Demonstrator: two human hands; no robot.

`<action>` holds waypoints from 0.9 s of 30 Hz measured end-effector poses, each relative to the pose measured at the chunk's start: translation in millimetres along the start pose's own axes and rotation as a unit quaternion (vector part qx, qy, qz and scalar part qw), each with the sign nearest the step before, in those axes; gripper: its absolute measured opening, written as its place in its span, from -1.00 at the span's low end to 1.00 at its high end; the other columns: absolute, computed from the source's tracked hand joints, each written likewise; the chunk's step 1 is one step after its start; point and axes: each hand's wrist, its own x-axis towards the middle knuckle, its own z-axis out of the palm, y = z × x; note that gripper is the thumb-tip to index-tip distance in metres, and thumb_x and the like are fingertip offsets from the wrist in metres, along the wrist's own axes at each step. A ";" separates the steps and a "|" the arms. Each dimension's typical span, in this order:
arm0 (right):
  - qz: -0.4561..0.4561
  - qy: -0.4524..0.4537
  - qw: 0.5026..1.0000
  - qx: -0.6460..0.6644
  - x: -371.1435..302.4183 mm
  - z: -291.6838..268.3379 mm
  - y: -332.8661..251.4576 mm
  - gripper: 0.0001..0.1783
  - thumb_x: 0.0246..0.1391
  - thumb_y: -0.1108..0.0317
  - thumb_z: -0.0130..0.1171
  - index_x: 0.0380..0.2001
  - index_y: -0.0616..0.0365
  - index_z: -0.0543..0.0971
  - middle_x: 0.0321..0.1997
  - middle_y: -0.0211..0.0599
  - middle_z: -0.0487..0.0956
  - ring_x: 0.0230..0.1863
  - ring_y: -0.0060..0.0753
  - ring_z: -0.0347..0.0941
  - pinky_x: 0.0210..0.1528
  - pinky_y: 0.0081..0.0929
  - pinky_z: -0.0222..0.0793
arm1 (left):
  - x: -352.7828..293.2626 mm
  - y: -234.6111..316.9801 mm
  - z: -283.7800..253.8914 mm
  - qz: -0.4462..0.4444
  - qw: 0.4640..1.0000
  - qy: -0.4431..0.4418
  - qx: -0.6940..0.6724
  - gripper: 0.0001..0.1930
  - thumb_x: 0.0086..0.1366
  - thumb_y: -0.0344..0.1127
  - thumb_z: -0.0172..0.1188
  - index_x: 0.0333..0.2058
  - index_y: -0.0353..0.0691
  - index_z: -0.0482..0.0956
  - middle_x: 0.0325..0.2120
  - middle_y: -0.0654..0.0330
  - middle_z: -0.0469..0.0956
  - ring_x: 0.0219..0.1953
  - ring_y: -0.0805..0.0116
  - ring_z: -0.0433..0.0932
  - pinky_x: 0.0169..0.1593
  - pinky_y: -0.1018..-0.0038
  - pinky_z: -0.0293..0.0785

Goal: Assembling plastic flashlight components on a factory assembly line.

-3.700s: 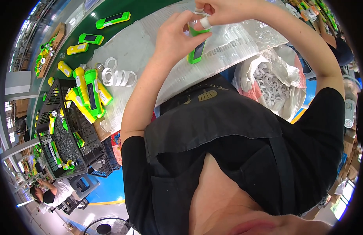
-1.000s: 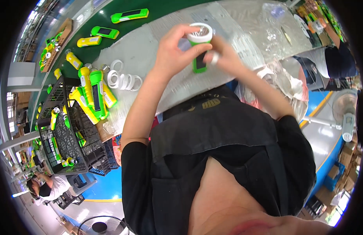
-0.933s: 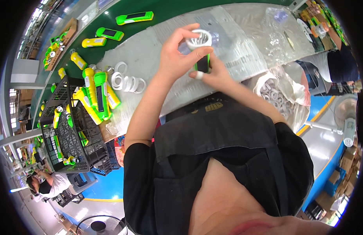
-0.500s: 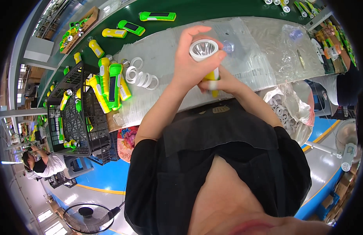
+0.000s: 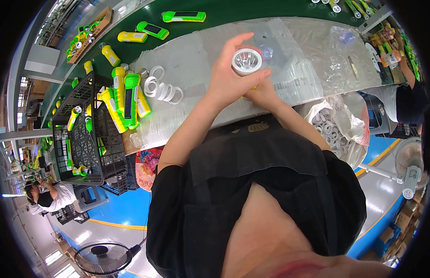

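Green table (image 5: 270, 9), blue floor (image 5: 120, 206); hands (image 5: 228, 79) (image 5: 263, 96) around flashlight (image 5: 247, 62)

Deep green, this worktop (image 5: 252, 9), and a grey, plastic-wrapped sheet (image 5: 187, 55) runs along its near side! White rings (image 5: 165, 91) on the left, most tipped together in a row, and just beside them a heap of yellow-and-green flashlights (image 5: 130, 99)! Out on the green, a long green flashlight (image 5: 183, 17) lies flat; over right, crumpled clear plastic (image 5: 342, 36) near a slim, pale object (image 5: 353, 66).
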 end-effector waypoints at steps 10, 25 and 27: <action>0.004 0.000 0.995 0.101 -5.7 -14.1 -18.9 -0.32 -0.14 0.35 0.45 0.07 0.17 0.38 -0.18 -0.19 0.56 -0.21 -0.27 0.59 -0.14 -0.36 0.52 | -2.8 -2.3 -3.8 0.041 0.992 -0.017 -0.122 -0.14 0.04 -0.56 0.42 0.29 -0.30 0.13 0.01 -0.02 0.50 0.03 0.26 0.53 0.10 0.31 0.49; 0.164 -0.075 0.946 0.268 -10.5 -4.8 -47.3 -0.27 0.13 -0.35 0.04 -0.04 0.15 0.42 -0.40 -0.27 0.49 -0.50 -0.44 0.43 -0.46 -0.48 0.38 | -1.9 -5.6 -6.5 -0.107 0.988 0.072 -0.081 -0.11 0.14 -0.32 0.42 0.32 -0.44 0.05 0.02 -0.13 0.49 -0.01 0.25 0.54 -0.01 0.39 0.53; 0.162 -0.047 0.950 0.262 -11.6 -6.2 -46.9 -0.39 0.14 -0.15 0.18 -0.04 0.18 0.43 -0.38 -0.27 0.51 -0.44 -0.45 0.46 -0.40 -0.49 0.38 | 4.4 -5.9 -7.8 -0.096 0.989 0.061 -0.091 -0.11 0.15 -0.32 0.41 0.32 -0.44 0.05 0.02 -0.14 0.49 -0.01 0.25 0.54 -0.02 0.38 0.54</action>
